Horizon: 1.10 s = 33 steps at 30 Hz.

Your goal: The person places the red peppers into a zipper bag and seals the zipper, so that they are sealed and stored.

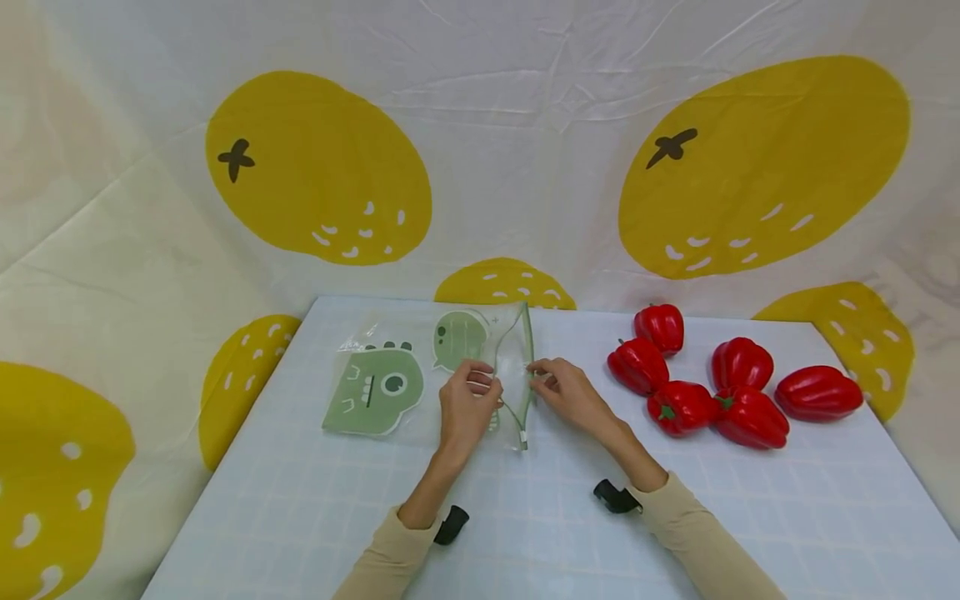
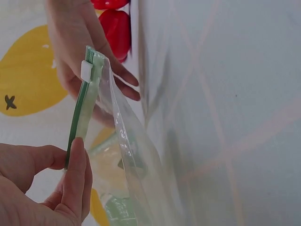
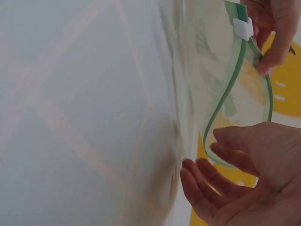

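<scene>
A clear slider zip bag (image 1: 442, 425) printed with green dinosaurs lies on the table, its green-rimmed mouth parted toward the right. My left hand (image 1: 468, 404) pinches one rim of that mouth between thumb and fingers, as the left wrist view shows (image 2: 61, 181). At the other rim is my right hand (image 1: 573, 396), its fingers loosely bent. In the right wrist view the right hand's (image 3: 254, 174) thumb and index finger stand apart close to the green rim, with no clear grip on it. A white slider (image 3: 243, 29) sits at the near end of the zip.
Several red bell peppers (image 1: 681, 407) lie on the right half of the table (image 1: 555, 533), which has a pale checked cover. Behind it hangs a light cloth (image 1: 517, 167) with yellow fruit prints. Black wrist cameras (image 1: 617, 497) are strapped near both sleeves.
</scene>
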Motion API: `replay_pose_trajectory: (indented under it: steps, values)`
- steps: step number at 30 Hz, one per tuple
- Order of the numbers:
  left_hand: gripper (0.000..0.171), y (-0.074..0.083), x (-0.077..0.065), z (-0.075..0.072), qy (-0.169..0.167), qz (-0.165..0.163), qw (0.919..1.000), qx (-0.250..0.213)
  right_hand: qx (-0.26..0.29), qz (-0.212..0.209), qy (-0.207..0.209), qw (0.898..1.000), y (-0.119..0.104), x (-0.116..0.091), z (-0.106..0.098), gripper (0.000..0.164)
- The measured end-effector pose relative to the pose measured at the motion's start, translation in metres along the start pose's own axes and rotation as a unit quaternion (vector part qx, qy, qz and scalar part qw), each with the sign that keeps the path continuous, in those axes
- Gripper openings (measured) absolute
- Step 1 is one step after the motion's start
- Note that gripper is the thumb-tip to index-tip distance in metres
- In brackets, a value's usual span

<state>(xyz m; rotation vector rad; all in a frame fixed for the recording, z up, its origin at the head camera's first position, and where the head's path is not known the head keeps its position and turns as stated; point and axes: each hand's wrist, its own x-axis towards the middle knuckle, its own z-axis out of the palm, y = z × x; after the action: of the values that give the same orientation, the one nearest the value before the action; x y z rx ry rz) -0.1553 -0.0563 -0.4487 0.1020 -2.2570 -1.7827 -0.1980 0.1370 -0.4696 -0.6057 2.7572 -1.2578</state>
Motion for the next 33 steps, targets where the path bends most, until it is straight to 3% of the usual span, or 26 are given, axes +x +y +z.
replay_pose_trajectory:
  steps: [12,25,33]
  values:
    - [0.012,-0.005,0.001,0.000,-0.018,-0.003,0.9998,-0.013,-0.054,0.010,0.061,0.997,0.004,-0.008,-0.028,0.043]
    - [0.012,-0.008,0.003,0.000,-0.021,-0.005,0.9996,-0.018,-0.128,-0.017,0.118,0.985,0.008,-0.013,-0.054,0.048]
    - [0.012,-0.009,0.003,0.001,-0.022,-0.008,0.9995,-0.023,-0.153,0.011,0.135,0.979,0.018,-0.021,-0.068,0.057]
